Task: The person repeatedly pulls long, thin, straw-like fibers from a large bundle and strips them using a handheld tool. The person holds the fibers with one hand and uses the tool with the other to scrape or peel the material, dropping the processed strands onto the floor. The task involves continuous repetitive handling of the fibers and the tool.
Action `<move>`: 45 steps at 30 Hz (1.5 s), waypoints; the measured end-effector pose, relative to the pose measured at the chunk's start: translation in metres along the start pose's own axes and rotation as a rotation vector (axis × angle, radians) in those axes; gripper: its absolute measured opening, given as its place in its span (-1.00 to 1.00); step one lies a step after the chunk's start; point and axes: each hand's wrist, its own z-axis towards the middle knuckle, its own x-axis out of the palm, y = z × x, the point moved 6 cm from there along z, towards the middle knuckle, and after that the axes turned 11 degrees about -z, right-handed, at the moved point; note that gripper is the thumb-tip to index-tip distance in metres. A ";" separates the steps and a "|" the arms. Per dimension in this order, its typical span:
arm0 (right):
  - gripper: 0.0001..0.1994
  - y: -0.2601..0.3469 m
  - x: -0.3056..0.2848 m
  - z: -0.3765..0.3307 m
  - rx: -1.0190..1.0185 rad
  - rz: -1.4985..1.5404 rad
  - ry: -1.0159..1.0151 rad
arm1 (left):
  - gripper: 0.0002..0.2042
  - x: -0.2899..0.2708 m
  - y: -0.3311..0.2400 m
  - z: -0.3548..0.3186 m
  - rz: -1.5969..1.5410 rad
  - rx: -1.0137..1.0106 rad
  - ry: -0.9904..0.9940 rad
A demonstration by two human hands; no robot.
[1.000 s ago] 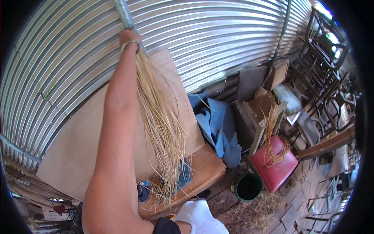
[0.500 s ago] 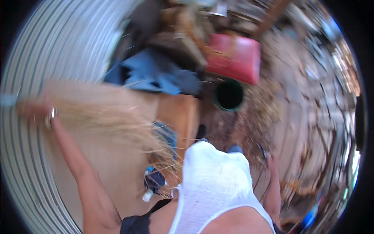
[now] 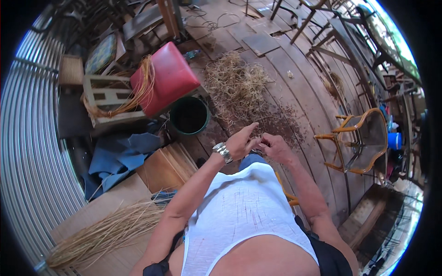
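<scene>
My left hand (image 3: 241, 143), with a metal watch (image 3: 223, 152) on its wrist, meets my right hand (image 3: 275, 148) just in front of my lap. The left index finger points away from me while its other fingers curl toward the right hand. On the right hand, the fingers are bent in a pinch. Something small seems to lie between them, too fine to name. Beyond the hands, a heap of tangled straw-coloured strips (image 3: 241, 83) covers part of the plank floor. To my left, a bundle of long dry strands (image 3: 108, 230) rests on a brown board (image 3: 83, 218).
A dark green bucket (image 3: 205, 120) stands ahead on the left, beside a red cushioned seat (image 3: 168, 76) with strands draped over it. Blue cloth (image 3: 110, 158) and wooden boards (image 3: 161, 170) lie nearer. On the right stands a cane-framed chair (image 3: 378, 158). Corrugated metal (image 3: 30, 138) walls the left.
My left hand has left the strand bundle and come to my lap. My right hand, earlier low on the right with a small dark tool, has joined it. The view has turned right.
</scene>
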 end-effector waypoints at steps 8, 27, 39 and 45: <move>-0.53 -0.081 -0.065 -0.023 -0.097 0.099 0.038 | -0.52 0.097 0.032 0.093 -0.506 -0.562 0.734; -0.35 -0.145 -0.120 0.058 0.084 -0.124 -0.062 | -0.85 0.078 0.055 0.198 -0.753 -1.057 0.354; -0.54 -0.084 -0.167 0.140 0.175 0.685 -0.353 | -0.90 -0.077 0.088 0.332 -0.669 -0.867 0.318; -0.83 -0.097 -0.144 0.127 0.366 0.901 -0.466 | -0.73 -0.234 0.112 0.453 0.465 -0.281 -0.119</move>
